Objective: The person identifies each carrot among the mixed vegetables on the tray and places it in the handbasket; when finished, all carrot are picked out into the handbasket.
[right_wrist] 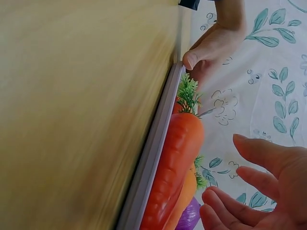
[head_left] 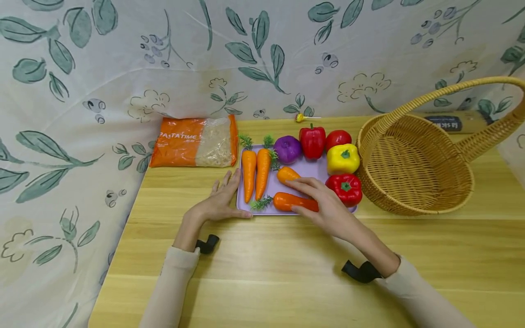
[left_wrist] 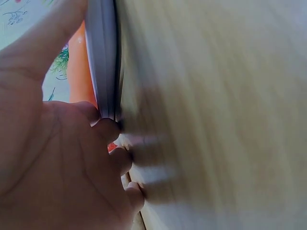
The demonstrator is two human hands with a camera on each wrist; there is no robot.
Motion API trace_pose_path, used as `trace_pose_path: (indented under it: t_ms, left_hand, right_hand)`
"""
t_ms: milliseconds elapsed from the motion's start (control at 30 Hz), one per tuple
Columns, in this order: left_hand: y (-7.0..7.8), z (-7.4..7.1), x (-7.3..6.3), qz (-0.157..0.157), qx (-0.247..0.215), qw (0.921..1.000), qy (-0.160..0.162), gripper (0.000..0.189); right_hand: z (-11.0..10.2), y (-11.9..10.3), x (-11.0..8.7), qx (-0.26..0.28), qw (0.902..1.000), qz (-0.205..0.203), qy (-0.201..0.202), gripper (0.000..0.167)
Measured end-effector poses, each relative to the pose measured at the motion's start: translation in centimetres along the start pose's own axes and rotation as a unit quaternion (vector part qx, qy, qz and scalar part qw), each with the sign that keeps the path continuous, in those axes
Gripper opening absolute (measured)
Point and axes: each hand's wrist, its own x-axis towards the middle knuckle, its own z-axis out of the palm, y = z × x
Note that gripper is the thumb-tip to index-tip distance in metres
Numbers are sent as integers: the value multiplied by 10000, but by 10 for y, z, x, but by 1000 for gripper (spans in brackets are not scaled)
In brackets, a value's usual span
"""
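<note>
A lilac tray [head_left: 313,169] holds several toy vegetables. My left hand [head_left: 219,202] rests against its left side, fingers spread along the edge and thumb at the front corner; in the left wrist view, the palm [left_wrist: 62,163] is beside the tray rim [left_wrist: 103,57]. Two carrots [head_left: 249,175] lie lengthwise by that side. Over the front right, my right hand [head_left: 328,202] reaches across a reddish-orange carrot [head_left: 284,201] and a shorter orange carrot [head_left: 288,174]. The right wrist view shows its loosely bent fingers [right_wrist: 225,208] apart from the reddish-orange carrot [right_wrist: 175,163], holding nothing.
A purple round vegetable [head_left: 287,149], red peppers [head_left: 312,142], a tomato [head_left: 338,138] and a yellow pepper [head_left: 343,158] line the tray's back and right. A wicker basket [head_left: 414,200] stands right. Behind lie a pasta bag [head_left: 180,141], a lollipop [head_left: 301,118] and a brown roll [head_left: 467,122].
</note>
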Motion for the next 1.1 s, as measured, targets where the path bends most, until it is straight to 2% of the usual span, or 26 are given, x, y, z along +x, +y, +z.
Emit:
trace_pose_path:
  t_ms: [300, 733, 1100]
  left_hand:
    - [1, -2, 0, -82, 100, 9999, -95, 131]
    - [-1, -1, 0, -102, 75, 9998, -161, 133]
    - [2, 0, 0, -177, 110, 9996, -167, 132]
  right_hand:
    - [6, 6, 4, -20, 9999, -100, -114, 48]
    - [10, 11, 7, 240, 9993, -28, -292, 44]
    - [15, 15, 10, 239, 9992, -129, -281, 42]
